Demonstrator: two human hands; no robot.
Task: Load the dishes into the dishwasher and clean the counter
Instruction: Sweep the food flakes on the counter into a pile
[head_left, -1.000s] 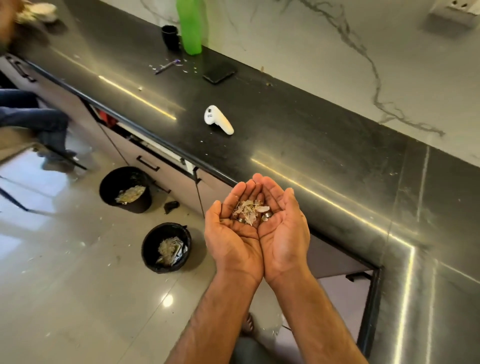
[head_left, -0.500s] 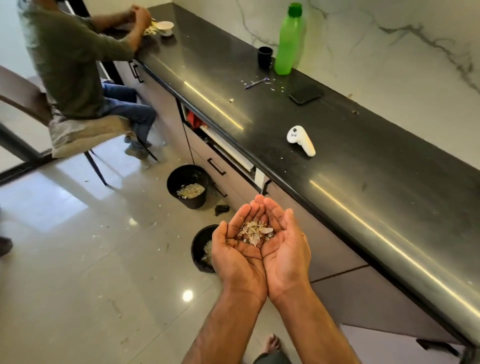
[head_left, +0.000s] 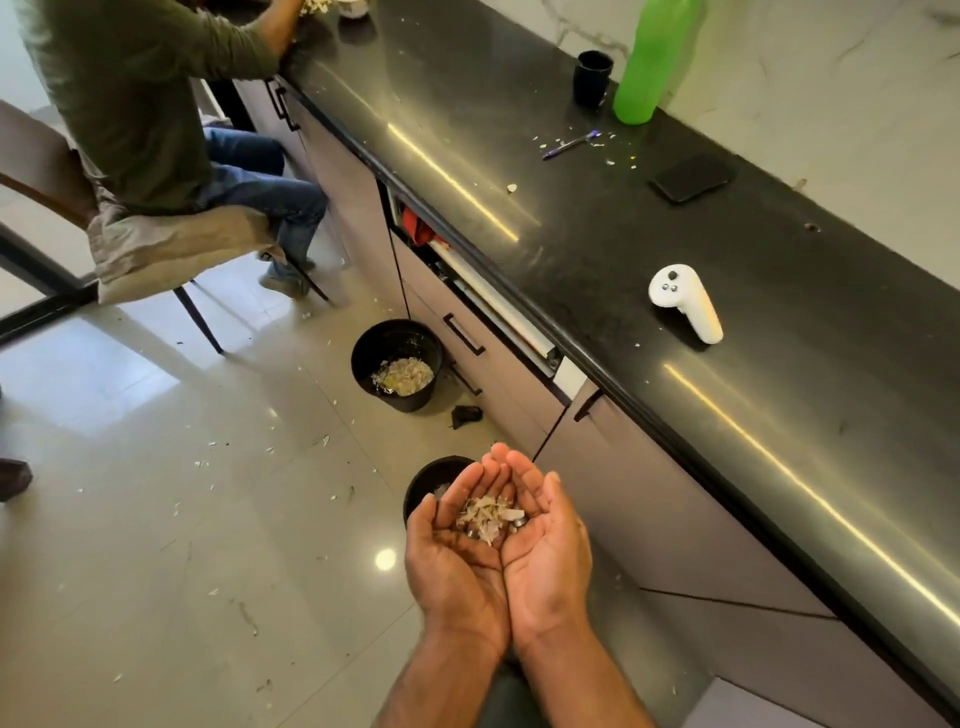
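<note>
The left hand (head_left: 457, 566) and the right hand (head_left: 545, 556) are held palm-up and pressed together along their inner edges, the fingers gently curved so that one cupped bowl is formed. In the hollow between the palms a small heap of pale scraps (head_left: 485, 512) is carried, with a few small shiny grey pieces mixed in; nothing is pinched, the load simply being cradled on both palms. The cupped hands are held over the tiled floor (head_left: 182, 545), just off the front edge of the counter (head_left: 779, 395), and directly above a black bin (head_left: 431, 480) whose rim is partly hidden by the fingertips. Further along the floor a second black bin (head_left: 397, 364) is seen close against the cabinet fronts, with pale peelings lying in its bottom, and a small dark object (head_left: 466, 415) lies on the tiles between the two bins. Pale flecks are scattered over the floor. On the counter a white handheld controller (head_left: 685, 301) lies near the middle of the width. Beyond it, toward the back edge, a black phone (head_left: 691, 177) lies flat, and a pen (head_left: 570, 144) lies among scattered white crumbs. Near the back edge a green bottle (head_left: 652, 62) stands upright with a black cup (head_left: 592, 78) just beside it. Under the front edge of the counter a drawer (head_left: 467, 291) stands partly open. At the far end another person (head_left: 130, 104) is seated on a chair (head_left: 47, 182), with an arm resting on the counter.
</note>
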